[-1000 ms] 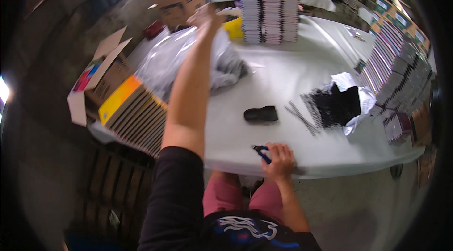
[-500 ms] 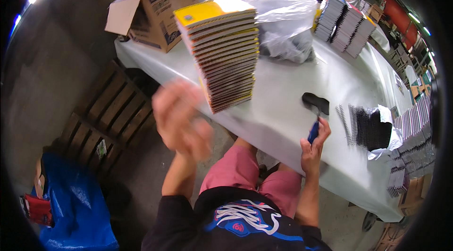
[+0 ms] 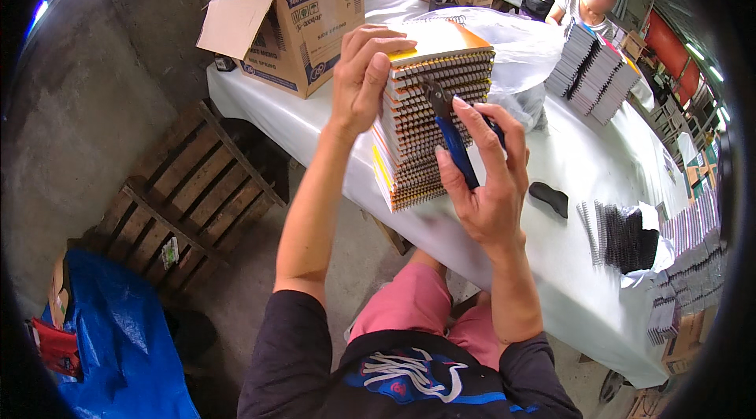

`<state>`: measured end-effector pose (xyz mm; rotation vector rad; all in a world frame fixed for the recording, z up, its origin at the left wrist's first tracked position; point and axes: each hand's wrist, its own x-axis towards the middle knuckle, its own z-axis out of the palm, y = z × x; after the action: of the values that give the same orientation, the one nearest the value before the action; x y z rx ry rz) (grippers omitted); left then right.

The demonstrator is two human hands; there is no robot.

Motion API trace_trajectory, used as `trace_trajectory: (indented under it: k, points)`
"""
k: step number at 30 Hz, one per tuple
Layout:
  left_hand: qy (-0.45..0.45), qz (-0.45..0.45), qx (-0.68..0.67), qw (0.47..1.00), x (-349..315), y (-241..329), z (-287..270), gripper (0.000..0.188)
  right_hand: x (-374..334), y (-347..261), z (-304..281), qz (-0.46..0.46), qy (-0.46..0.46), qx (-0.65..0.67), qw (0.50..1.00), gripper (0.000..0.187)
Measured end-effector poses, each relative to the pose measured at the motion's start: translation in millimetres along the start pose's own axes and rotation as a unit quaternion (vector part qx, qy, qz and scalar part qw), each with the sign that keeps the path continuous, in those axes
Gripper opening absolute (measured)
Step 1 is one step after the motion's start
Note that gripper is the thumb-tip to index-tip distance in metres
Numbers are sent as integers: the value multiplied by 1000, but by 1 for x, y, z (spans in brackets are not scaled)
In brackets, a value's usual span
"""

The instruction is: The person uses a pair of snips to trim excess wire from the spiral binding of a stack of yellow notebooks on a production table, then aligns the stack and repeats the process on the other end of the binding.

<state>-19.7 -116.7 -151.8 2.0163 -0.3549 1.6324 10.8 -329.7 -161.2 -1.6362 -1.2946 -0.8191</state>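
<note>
Seemingly working coils [image 3: 472,71]: my left hand [image 3: 365,76] clasped notebook stack [image 3: 411,135], twelve o'clock; right hand [image 3: 494,171] gripped pliers [image 3: 451,138]; next squeeze needed aim.

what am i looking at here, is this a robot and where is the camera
There is no machine here, just a person working bare-handed. The pictures come from a wide fisheye camera worn on the head, looking down, so straight edges bend. The right hand holds blue-handled pliers at the coiled edges of a notebook stack; the left hand touches its top corner. The white-covered table also bears an open cardboard box, a small black object and black coils.
</note>
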Motion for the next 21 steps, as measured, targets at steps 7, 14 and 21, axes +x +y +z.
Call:
trace_trajectory:
  k: [7,14,21]
  points:
    - [87,-28,-24,996,-6,-9,17,46,3,1,9,2,-1,-36,999,46]
    - [87,-45,-33,995,-4,-9,15,47,10,1,17,-15,13,-37,999,46]
    - [93,-59,-58,992,-7,-11,18,48,7,5,23,-7,4,51,999,39]
